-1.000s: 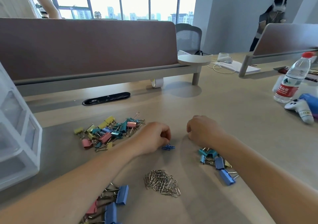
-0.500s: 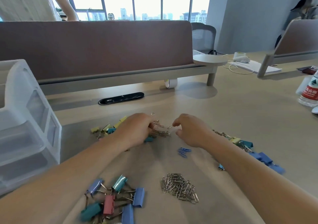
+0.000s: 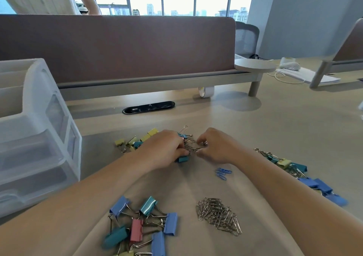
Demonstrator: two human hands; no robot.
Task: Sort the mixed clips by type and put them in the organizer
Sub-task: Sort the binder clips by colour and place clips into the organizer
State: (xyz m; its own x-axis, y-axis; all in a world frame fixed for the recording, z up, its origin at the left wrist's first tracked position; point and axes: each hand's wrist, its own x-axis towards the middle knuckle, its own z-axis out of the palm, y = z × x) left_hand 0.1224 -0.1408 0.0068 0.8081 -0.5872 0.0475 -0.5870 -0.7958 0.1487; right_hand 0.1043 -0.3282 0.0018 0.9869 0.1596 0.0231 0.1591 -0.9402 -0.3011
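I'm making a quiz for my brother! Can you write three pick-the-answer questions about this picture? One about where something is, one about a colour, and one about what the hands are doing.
1. Where does the heap of silver paper clips lie?
A. in a cup
B. on the desk, close to the person
C. on the floor

2. What colour are the few loose paper clips near the right hand?
A. red
B. yellow
C. blue

3. What are the left hand and the right hand doing?
A. lying flat
B. picking with curled fingers at the mixed pile
C. waving in the air

Answers: B, the heap sits on the bare desk; C, they are plainly blue; B, both hands' fingers curl into the tangled clips.
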